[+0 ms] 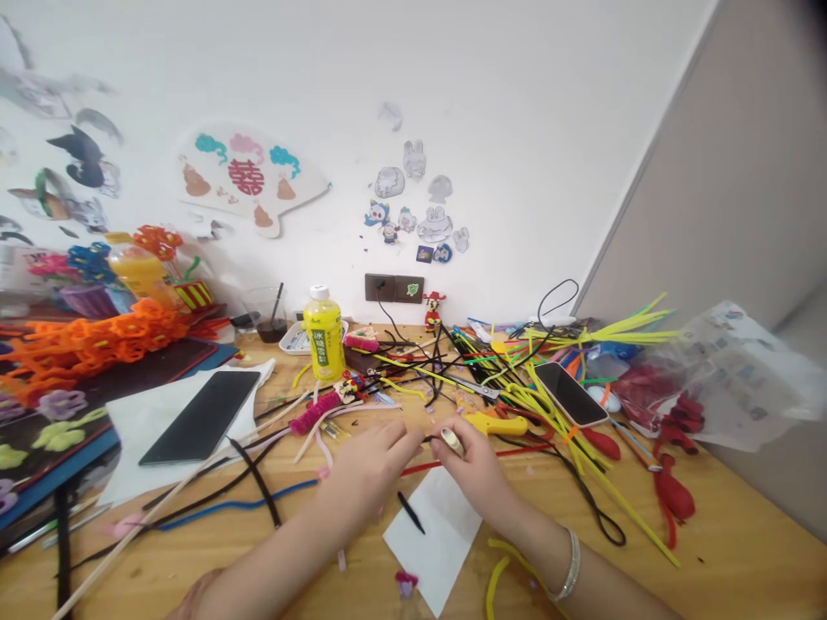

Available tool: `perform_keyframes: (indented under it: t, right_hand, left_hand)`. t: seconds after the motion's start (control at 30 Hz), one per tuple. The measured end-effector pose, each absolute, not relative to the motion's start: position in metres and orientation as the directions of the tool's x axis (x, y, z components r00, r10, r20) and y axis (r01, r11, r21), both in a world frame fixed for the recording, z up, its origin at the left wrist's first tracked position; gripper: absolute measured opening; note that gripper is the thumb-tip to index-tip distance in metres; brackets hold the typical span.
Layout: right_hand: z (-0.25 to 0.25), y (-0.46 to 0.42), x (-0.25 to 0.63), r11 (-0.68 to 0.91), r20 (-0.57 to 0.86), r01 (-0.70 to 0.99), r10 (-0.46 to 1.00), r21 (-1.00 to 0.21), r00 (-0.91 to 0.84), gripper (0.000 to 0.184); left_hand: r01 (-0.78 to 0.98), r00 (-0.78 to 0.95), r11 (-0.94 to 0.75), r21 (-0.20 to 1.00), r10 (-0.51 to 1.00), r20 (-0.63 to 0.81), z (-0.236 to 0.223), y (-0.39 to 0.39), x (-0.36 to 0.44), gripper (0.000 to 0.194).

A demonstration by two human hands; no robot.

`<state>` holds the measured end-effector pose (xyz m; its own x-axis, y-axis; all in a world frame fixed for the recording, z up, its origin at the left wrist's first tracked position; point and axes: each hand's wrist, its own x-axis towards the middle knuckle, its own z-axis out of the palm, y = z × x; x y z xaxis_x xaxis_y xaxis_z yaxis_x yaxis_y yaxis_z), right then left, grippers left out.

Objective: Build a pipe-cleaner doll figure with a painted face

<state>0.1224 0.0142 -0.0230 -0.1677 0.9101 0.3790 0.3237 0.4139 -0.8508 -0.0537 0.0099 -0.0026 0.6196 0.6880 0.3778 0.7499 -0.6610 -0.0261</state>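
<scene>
My right hand (475,465) is closed around a small cream cylinder (450,441), its round end facing me. Against it, my left hand (381,461) has its fingers pressed together near the right fingertips. A thin dark bit shows between the two hands; most of it is hidden by the fingers. Below them lies a white sheet of paper (430,560) with a slim black stick-like piece (411,513) on its left edge. A small purple and pink scrap (407,583) rests at the sheet's lower left. Yellow-handled scissors (497,424) lie just beyond my right hand.
Behind my hands stand a yellow drink bottle (325,336) and a small red-hatted figure (433,312). Pipe cleaners (536,405) tangle across the right side near a phone (571,393) and red balloons (675,489). Leftward lie a dark tablet-like slab (202,418) and orange fuzzy flowers (96,340).
</scene>
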Motion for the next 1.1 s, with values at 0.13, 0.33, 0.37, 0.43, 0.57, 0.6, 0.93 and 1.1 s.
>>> perform_keyframes:
  t: [0.13,0.33,0.37,0.43,0.57,0.6,0.93,1.1]
  right_hand:
    - [-0.025,0.013,0.123,0.513,0.459,0.424,0.858,-0.746,-0.231,0.012]
    - [-0.026,0.010,0.125,0.679,0.661,0.585,0.689,-0.444,-0.299,0.015]
    - [-0.025,0.009,0.124,0.678,0.671,0.600,0.681,-0.425,-0.293,0.014]
    - [-0.024,0.007,0.124,0.670,0.683,0.619,0.675,-0.409,-0.279,0.011]
    - [-0.021,0.005,0.123,0.665,0.690,0.624,0.673,-0.410,-0.264,0.008]
    - [-0.021,0.005,0.123,0.666,0.690,0.621,0.674,-0.413,-0.264,0.007]
    - [-0.023,0.008,0.124,0.717,0.706,0.660,0.587,-0.226,-0.396,0.017]
    - [-0.021,0.009,0.127,0.775,0.673,0.629,0.496,-0.058,-0.549,0.026]
  left_hand:
    - [0.766,0.561,-0.635,0.103,0.737,0.376,0.002,0.010,-0.053,0.022]
    - [0.770,0.406,-0.501,0.395,0.862,0.303,0.013,0.010,-0.045,0.032]
    - [0.764,0.390,-0.488,0.422,0.871,0.300,0.013,0.009,-0.044,0.033]
    - [0.742,0.361,-0.469,0.479,0.881,0.305,0.013,0.008,-0.043,0.033]
    - [0.703,0.302,-0.421,0.573,0.906,0.295,0.012,0.006,-0.041,0.033]
    - [0.696,0.291,-0.413,0.587,0.910,0.295,0.012,0.005,-0.041,0.033]
    - [0.748,0.321,-0.437,0.500,0.897,0.304,0.013,0.009,-0.044,0.034]
    - [0.786,0.408,-0.502,0.361,0.860,0.308,0.016,0.017,-0.052,0.032]
